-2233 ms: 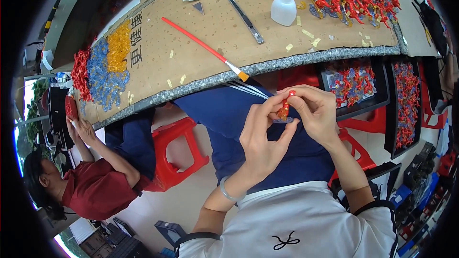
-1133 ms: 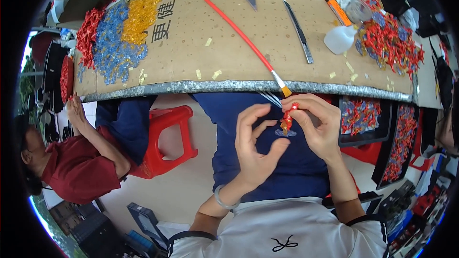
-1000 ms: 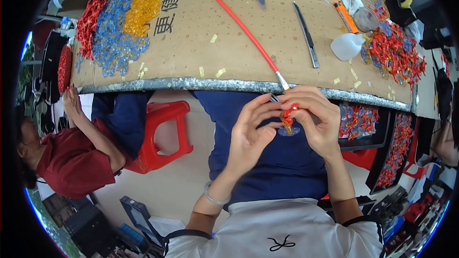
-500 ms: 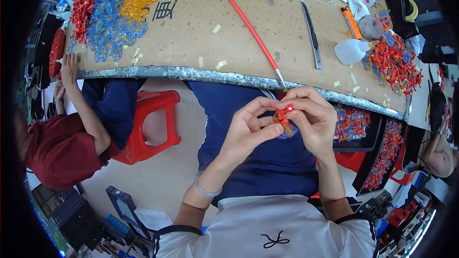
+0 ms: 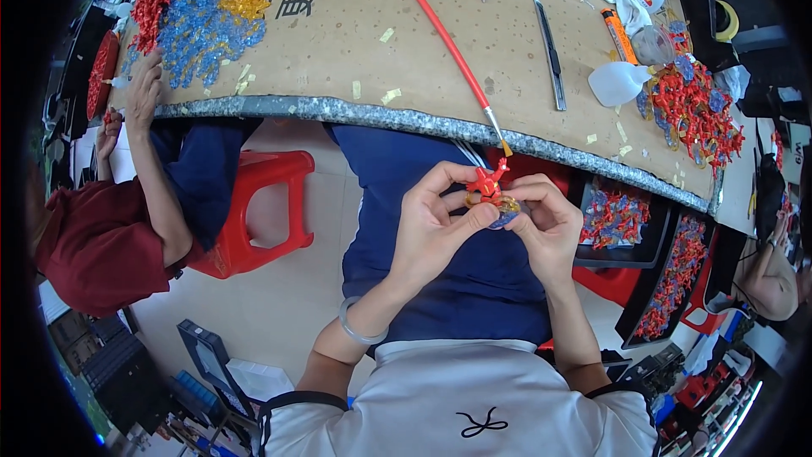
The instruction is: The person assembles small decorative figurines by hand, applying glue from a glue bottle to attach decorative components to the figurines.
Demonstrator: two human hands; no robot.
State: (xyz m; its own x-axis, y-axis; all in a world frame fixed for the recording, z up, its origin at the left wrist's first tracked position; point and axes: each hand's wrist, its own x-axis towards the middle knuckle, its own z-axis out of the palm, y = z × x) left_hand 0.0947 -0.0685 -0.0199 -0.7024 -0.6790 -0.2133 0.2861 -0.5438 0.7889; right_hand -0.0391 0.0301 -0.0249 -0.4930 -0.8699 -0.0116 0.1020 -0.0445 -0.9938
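In front of my lap, both hands hold one small toy figure [image 5: 487,184] with a red body. Its base is translucent yellow and blue. My left hand [image 5: 433,222] pinches it from the left, thumb at the base. My right hand [image 5: 545,224] grips the base from the right with thumb and fingers. The red upper part sticks up between the hands; part of the base is covered by fingertips. Just beyond the figure, a red-handled paintbrush [image 5: 444,38] lies on the table, its bristles jutting past the near edge.
The cardboard-covered table [image 5: 355,42] bears a craft knife [image 5: 550,55], a white squeeze bottle [image 5: 617,83] and a heap of red figures [image 5: 698,114]. Red, blue and yellow pieces [image 5: 203,21] are piled far left. A co-worker [image 5: 110,228] sits left near a red stool [image 5: 271,211]. Trays [image 5: 672,279] stand right.
My right fingers have come down from the figure's top to its base, so its red upper part now shows. The co-worker's hand has moved up toward the piled pieces.
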